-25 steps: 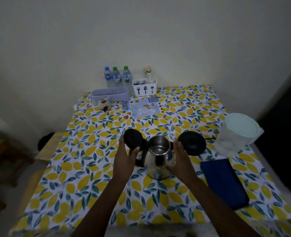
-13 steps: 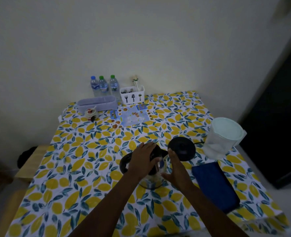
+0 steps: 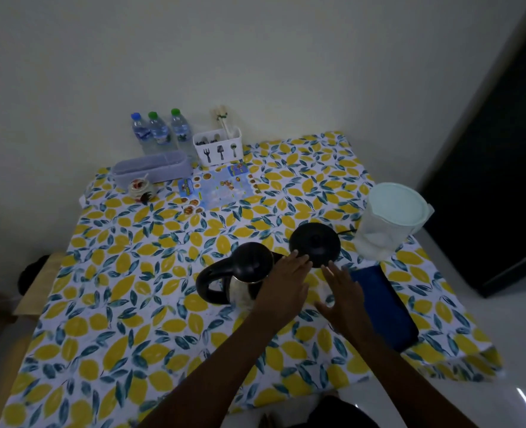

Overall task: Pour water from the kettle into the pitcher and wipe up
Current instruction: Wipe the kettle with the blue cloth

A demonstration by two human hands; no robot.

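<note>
Looking down, we see our left hand (image 3: 286, 287) flat on the lidded kettle (image 3: 240, 278), right hand (image 3: 343, 293) spread empty beside it. Base (image 3: 315, 244), blue cloth (image 3: 382, 307) and lidded pitcher (image 3: 391, 219) sit rightward.

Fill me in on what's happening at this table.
A person stands over a table with a lemon-print cloth. The left hand rests against the steel kettle, whose black lid is shut. The right hand hovers open beside it, holding nothing. The kettle's black base sits empty just behind. The lidded pitcher and the folded blue cloth wait untouched on the right. No pouring has begun.
</note>
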